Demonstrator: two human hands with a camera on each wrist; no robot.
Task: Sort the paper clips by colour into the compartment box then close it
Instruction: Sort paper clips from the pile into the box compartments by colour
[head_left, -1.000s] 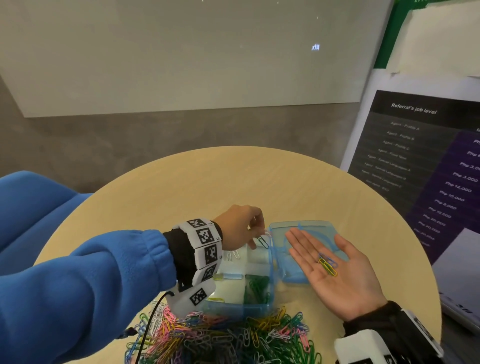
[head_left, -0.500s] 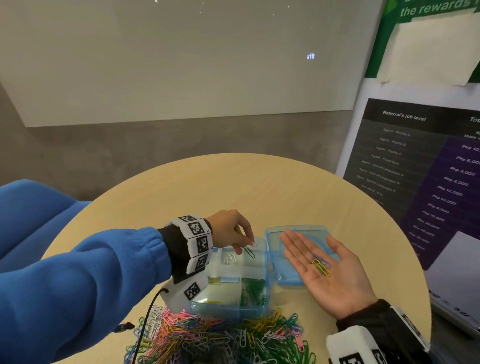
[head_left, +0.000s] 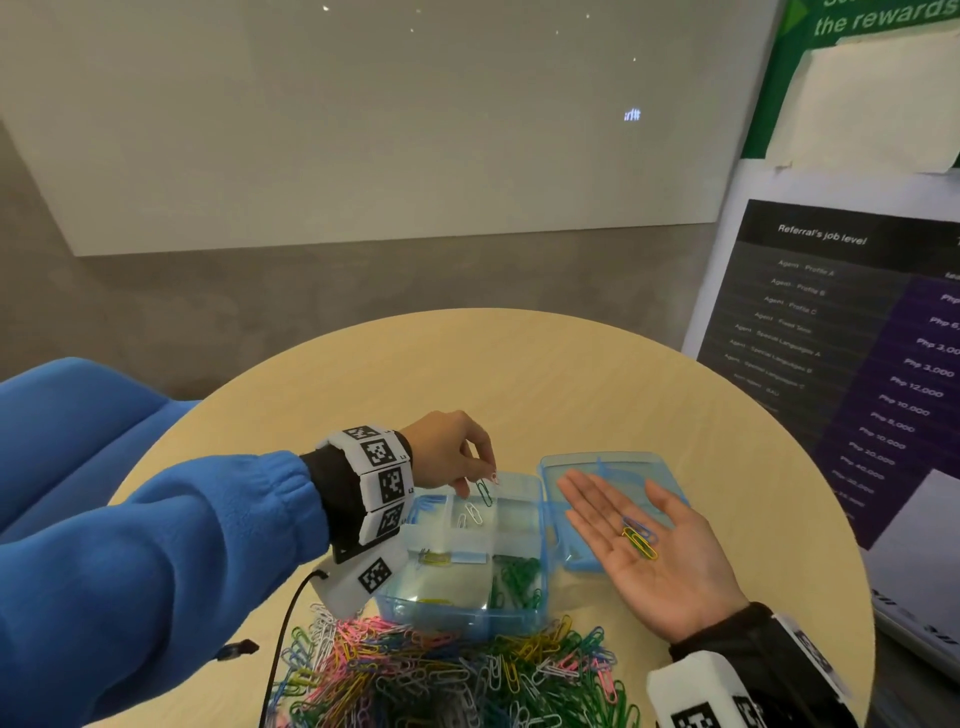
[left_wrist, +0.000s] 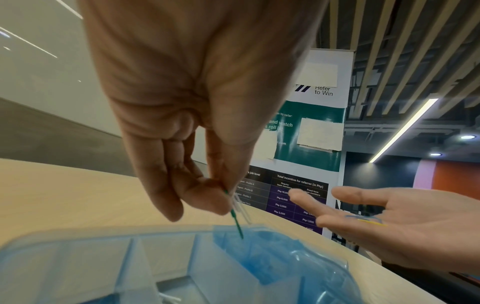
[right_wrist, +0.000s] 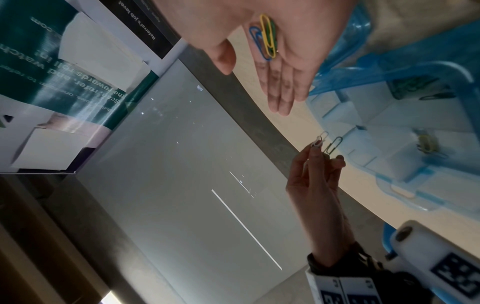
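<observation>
Pinched green clip and white clip in left hand over compartment box at table's near edge, right hand spread flat; light, slippery wire, probably best gripped by loop ends.

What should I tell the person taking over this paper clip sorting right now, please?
Left hand: pinches a green paper clip and a white paper clip above the far compartments of the translucent blue plastic compartment box.
Right hand: open, palm up over the box's open lid, carrying blue, yellow and green clips.
Done: some green, yellow, white and blue clips already sit in separate compartments.
Left: drop the held clips, sort the large mixed pile of coloured clips at the table's near edge, close the lid.
</observation>
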